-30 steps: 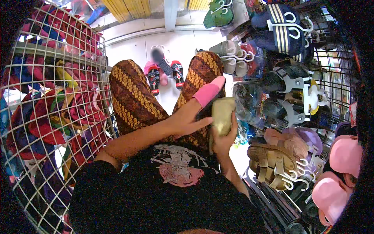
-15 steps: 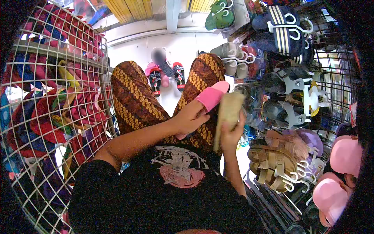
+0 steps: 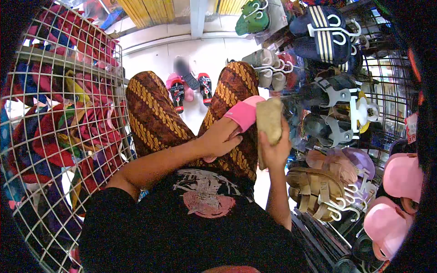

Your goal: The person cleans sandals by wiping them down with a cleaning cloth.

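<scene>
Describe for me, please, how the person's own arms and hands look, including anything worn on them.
The left hand and right hand are ungloved. Both forearms are bare, below black short sleeves. No watch, bracelet or cable shows on either wrist; whether rings are worn cannot be told.

The white floor (image 3: 211, 50) apparently carries 2 red-black slippers (image 3: 205, 86).

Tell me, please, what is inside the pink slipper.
The left hand is partly inside the pink slipper, with its back and wrist showing outside. The pink strap covers the fingers beneath it, so how they lie cannot be seen.
</scene>
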The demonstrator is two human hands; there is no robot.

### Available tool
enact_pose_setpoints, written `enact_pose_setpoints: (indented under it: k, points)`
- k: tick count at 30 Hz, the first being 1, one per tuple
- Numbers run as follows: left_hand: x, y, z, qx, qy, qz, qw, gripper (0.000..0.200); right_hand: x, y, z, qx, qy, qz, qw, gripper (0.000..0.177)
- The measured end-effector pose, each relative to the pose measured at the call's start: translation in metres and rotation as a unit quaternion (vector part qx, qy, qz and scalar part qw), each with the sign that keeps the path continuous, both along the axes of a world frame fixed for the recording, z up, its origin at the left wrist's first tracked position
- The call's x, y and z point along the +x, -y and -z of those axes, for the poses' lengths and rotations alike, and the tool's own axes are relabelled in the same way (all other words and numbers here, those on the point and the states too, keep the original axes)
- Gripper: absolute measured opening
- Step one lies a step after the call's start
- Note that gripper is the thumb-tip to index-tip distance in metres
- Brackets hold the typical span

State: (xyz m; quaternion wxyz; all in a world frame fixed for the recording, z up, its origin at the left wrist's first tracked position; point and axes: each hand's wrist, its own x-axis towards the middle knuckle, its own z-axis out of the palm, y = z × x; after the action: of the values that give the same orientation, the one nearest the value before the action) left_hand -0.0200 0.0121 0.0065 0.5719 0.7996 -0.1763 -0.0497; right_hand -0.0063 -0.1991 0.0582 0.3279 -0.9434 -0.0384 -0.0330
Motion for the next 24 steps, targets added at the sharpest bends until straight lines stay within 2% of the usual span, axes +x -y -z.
enact_pose_setpoints:
  k: [2, 3, 6, 7, 10, 11, 13, 14, 15, 18, 20, 23, 24]
  points:
    - [0.009, 0.001, -0.004, -0.059, 0.027, -0.003, 0.998, 0.058, -0.01, -0.012, -0.023, 0.007, -0.063, -0.034, 0.997, 0.076]
    - [0.011, 0.002, -0.005, -0.088, 0.039, -0.001, 0.995, 0.059, -0.015, -0.017, -0.026, 0.058, -0.097, -0.066, 0.991, 0.077]
    - [0.004, -0.003, -0.002, -0.018, 0.023, 0.018, 0.999, 0.059, -0.011, -0.007, -0.014, 0.012, -0.117, 0.038, 0.992, 0.079]
    - [0.002, -0.003, -0.006, 0.014, -0.002, 0.019, 1.0, 0.059, -0.007, -0.004, -0.005, 0.057, -0.068, 0.085, 0.992, 0.081]
    - [0.001, 0.003, -0.008, 0.025, 0.044, -0.019, 0.999, 0.053, -0.019, -0.006, -0.012, 0.039, -0.109, -0.003, 0.993, 0.077]
    - [0.0, 0.003, -0.005, 0.038, 0.026, -0.004, 0.999, 0.049, -0.025, -0.016, -0.024, 0.042, -0.071, -0.064, 0.995, 0.073]
    - [0.001, 0.0, -0.001, 0.067, -0.005, 0.032, 0.997, 0.043, -0.022, -0.009, -0.016, 0.053, -0.069, -0.013, 0.996, 0.07]
    - [0.0, 0.002, 0.0, 0.059, 0.027, 0.019, 0.998, 0.04, -0.019, -0.004, -0.01, 0.058, -0.068, 0.012, 0.996, 0.069]
    - [-0.001, 0.006, -0.007, 0.051, 0.058, 0.005, 0.997, 0.038, -0.014, -0.001, -0.003, 0.173, -0.098, 0.103, 0.975, 0.067]
    - [-0.002, 0.01, -0.007, 0.089, 0.119, 0.01, 0.989, 0.028, -0.019, 0.004, -0.005, 0.078, -0.069, 0.039, 0.994, 0.065]
    - [-0.001, 0.009, -0.016, 0.104, 0.189, 0.003, 0.976, 0.022, -0.021, 0.0, 0.0, 0.088, -0.079, 0.043, 0.992, 0.068]
    - [-0.006, 0.004, -0.015, -0.003, 0.245, 0.034, 0.969, 0.014, -0.025, 0.004, 0.018, 0.075, -0.121, 0.064, 0.988, 0.071]
    - [-0.005, -0.001, -0.018, -0.017, 0.25, 0.006, 0.968, 0.014, -0.026, 0.005, 0.016, 0.079, -0.119, 0.062, 0.988, 0.068]
